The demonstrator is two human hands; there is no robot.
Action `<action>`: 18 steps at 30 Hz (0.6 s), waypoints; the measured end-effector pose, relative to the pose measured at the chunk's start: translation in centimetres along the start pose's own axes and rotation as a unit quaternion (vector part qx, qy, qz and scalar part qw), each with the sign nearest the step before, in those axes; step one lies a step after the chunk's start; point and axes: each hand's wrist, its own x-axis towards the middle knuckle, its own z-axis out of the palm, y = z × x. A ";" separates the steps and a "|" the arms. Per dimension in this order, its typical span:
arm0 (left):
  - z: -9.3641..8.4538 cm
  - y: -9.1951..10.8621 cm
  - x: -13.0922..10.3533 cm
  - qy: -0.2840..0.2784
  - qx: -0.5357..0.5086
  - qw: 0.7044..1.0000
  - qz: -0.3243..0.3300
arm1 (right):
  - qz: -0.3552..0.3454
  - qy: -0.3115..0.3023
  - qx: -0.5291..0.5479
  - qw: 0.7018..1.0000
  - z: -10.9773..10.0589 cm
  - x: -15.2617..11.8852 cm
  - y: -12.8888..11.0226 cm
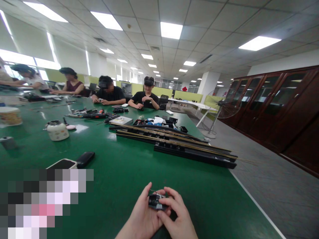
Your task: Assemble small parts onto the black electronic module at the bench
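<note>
A long green table [119,172] fills the big room. Bright square lights [171,30] shine in the white ceiling [211,20]. Dark brown cabinets [274,103] with glass doors line the right wall. The floor [274,186] is grey. A fan [219,109] stands near a white pillar [208,84]. Windows [17,58] glow far left.

An open-plan office used as an assembly room. A grid ceiling with flush light panels [170,30] runs overhead; green desk partitions [174,94] stand at twelve o'clock, glass-fronted wooden cabinets [269,99] at two o'clock. Four seated people [146,96] work along a long green table [119,172] strewn with tools and black rails [179,142].
</note>
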 end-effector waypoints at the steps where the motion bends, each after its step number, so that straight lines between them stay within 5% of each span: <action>1: 0.0 0.0 0.0 -0.002 -0.007 1.000 -0.001 | 0.000 -0.004 -0.005 1.000 0.0 0.0 0.0; 18: -0.4 -0.1 0.4 0.016 -0.002 0.999 0.028 | 0.025 -0.027 -0.013 0.999 -0.3 -0.1 -1.7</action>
